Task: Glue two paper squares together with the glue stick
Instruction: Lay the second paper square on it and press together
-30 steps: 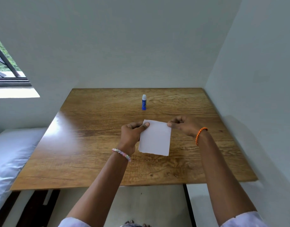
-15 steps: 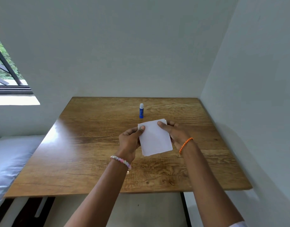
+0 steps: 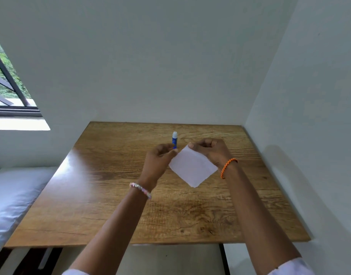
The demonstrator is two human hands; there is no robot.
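I see both hands raised over the wooden table [image 3: 115, 195], holding a white paper square [image 3: 192, 167] between them. The paper is turned like a diamond, one corner pointing up and one pointing down toward me, and it hangs above the tabletop rather than lying on it. My left hand [image 3: 157, 162] pinches the paper's left corner, its fingers [image 3: 171, 152] closed on the edge. My right hand [image 3: 210, 150] grips the top corner, with the thumb pressed on the sheet and the other fingers curled behind it. I cannot tell whether this is one sheet or two stacked together; only a faint line near the right edge hints at a second layer.

The glue stick [image 3: 174, 139] stands upright on the table just beyond the hands, blue body and white cap on, its lower part partly hidden by the left fingertips. Neither hand touches it.

A beaded bracelet [image 3: 140, 189] sits on the left wrist and an orange cord bracelet [image 3: 228, 167] on the right. White walls close in the table at the back and right, a window [image 3: 9, 86] shows at far left, and a pale cushion [image 3: 13, 195] lies beside the table's left edge.
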